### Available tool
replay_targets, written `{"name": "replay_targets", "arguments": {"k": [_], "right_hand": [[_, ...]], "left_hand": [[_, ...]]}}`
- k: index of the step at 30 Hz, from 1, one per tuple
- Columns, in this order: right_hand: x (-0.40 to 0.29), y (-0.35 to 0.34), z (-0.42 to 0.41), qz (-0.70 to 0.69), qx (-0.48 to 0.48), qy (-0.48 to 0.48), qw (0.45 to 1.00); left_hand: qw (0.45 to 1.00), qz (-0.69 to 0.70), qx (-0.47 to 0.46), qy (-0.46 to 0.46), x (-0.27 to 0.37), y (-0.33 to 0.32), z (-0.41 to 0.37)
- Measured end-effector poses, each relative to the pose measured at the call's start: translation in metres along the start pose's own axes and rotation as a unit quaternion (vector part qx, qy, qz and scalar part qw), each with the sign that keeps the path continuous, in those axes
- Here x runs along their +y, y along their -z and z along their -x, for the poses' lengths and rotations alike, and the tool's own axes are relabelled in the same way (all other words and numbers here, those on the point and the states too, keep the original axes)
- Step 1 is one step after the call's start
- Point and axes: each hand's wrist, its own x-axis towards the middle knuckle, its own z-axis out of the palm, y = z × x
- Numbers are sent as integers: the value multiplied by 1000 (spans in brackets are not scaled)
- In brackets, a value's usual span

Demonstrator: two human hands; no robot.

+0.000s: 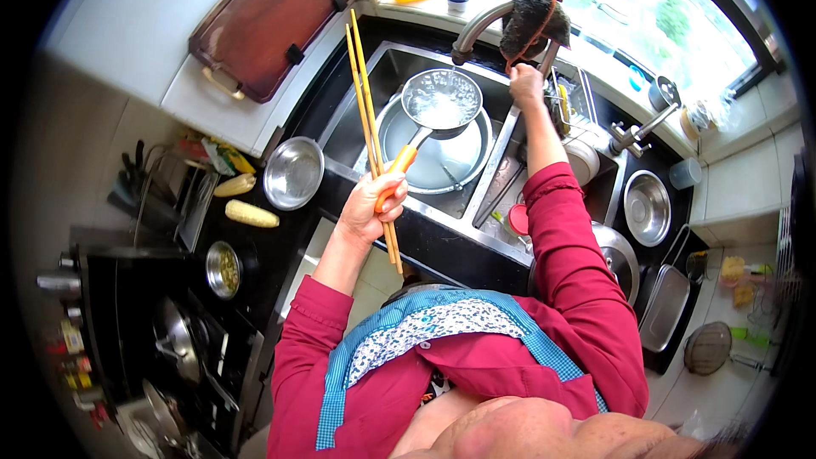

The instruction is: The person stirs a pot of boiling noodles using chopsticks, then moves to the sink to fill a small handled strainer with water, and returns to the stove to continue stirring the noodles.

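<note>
My left hand (373, 205) grips the orange handle of a steel ladle (422, 135) together with a pair of long wooden chopsticks (364, 99). Bubbling water fills the ladle's round bowl, which is under the spout of the faucet (478, 29). Below the ladle, a metal basin (389, 118) of cloudy water stands in the left sink bowl (347, 131). My right hand (528, 85) reaches to the faucet's base, just beneath a dark cloth (530, 22) draped over the faucet. What its fingers touch there is partly hidden.
An empty steel bowl (294, 173) and peeled corn cobs (252, 213) lie left of the sink. Farther left are a small bowl of green food (223, 269) and a lidded pan (178, 338). The right sink bowl holds a red-lidded jar (518, 220). Another steel bowl (647, 207) stands right.
</note>
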Motion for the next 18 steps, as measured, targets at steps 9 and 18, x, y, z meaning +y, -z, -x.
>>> {"name": "replay_targets", "arguments": {"k": [9,18], "right_hand": [[-56,47,72,-118,-249,-126,953],[-306,163,357,-642,-580,-159,476]], "left_hand": [[997,-6,27,-71,-19,-14,94],[982,-6,88,-169,-49,18,251]]}}
